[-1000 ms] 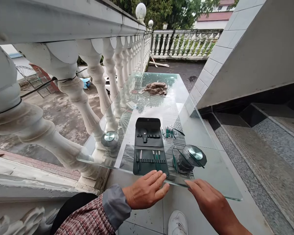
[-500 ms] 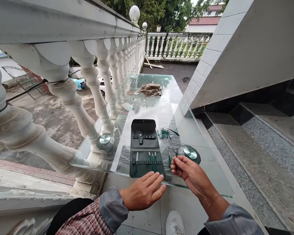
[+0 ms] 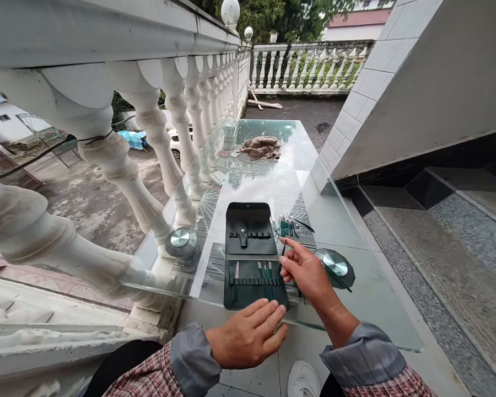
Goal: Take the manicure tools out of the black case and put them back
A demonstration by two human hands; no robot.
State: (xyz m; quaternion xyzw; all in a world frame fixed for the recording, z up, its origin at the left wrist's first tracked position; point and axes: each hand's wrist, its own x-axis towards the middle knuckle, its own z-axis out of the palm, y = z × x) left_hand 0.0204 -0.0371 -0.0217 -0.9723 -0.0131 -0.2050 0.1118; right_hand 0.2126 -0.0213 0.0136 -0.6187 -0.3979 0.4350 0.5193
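A black manicure case point(image 3: 252, 256) lies unfolded on the glass table point(image 3: 157, 273). Several slim tools point(image 3: 265, 273) are tucked under the elastic loops of its near half; the far half has a strap and bare loops. My left hand point(image 3: 250, 333) rests palm down by the case's near edge, fingers stretched out. Between thumb and fingers, my right hand point(image 3: 310, 275) pinches a slim dark tool point(image 3: 283, 249) upright beside the case's right edge; its kind is unclear. Several green nail clippers point(image 3: 286, 226) and black-handled nippers point(image 3: 302, 223) lie beyond that hand.
Shiny round table supports show at left point(image 3: 179, 238) and right point(image 3: 334, 263), with a thin dark tool point(image 3: 341, 280) near the right one. A crumpled brown cloth point(image 3: 260, 148) lies at the far end. A white balustrade point(image 3: 124, 165) runs along the left; stone steps point(image 3: 430, 237) stand right.
My right hand has moved left with the slim tool, from near the right table support to the case's right edge. My left hand stays by the near edge.
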